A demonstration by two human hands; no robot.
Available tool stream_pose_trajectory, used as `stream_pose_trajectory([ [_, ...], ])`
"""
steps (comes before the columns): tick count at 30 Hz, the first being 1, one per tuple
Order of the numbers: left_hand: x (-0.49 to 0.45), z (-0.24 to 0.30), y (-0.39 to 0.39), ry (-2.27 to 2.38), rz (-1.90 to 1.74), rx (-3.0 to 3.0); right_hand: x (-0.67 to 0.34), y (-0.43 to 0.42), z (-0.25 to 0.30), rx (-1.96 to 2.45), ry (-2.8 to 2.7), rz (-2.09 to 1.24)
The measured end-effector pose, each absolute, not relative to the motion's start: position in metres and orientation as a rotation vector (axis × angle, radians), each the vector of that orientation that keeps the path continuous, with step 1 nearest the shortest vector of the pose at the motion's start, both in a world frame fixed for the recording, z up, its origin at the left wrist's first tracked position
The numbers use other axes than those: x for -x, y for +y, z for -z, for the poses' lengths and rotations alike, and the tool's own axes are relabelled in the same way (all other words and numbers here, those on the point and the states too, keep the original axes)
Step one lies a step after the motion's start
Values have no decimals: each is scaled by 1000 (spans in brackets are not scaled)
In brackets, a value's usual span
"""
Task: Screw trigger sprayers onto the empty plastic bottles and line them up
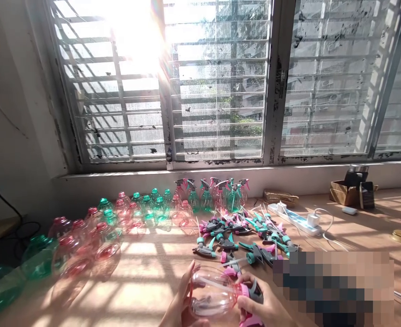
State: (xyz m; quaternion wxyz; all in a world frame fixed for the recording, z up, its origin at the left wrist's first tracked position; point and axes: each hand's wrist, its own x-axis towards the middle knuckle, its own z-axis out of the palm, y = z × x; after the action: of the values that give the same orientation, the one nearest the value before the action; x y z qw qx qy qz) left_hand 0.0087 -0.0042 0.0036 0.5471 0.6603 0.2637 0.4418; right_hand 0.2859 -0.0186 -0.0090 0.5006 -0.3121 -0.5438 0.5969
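A clear pink spray bottle (212,293) lies sideways between my hands at the bottom middle of the view. Its base end rests in my left hand (181,302), whose fingers curl round it. At the neck, my right hand (258,302) grips the pink collar of the grey and pink spray head (254,293). A white dip tube shows inside the bottle. Just beyond my hands lies a pile of loose trigger spray heads (258,227) in grey, pink and green.
Open pink bottles (101,240) and green bottles (38,256) stand at the left. Bottles with spray heads fitted (205,195) stand by the wall. A white power strip (295,218) with cables, a phone (367,195) and a cardboard box (343,193) are at the right. A blurred patch covers the lower right.
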Motion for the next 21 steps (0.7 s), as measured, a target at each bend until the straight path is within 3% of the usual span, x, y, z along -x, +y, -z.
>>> stream_pose_trajectory([
  [21, -14, -9, -10, 570, -1007, -1457, -285, -20, 8, 784, -1365, -1382],
])
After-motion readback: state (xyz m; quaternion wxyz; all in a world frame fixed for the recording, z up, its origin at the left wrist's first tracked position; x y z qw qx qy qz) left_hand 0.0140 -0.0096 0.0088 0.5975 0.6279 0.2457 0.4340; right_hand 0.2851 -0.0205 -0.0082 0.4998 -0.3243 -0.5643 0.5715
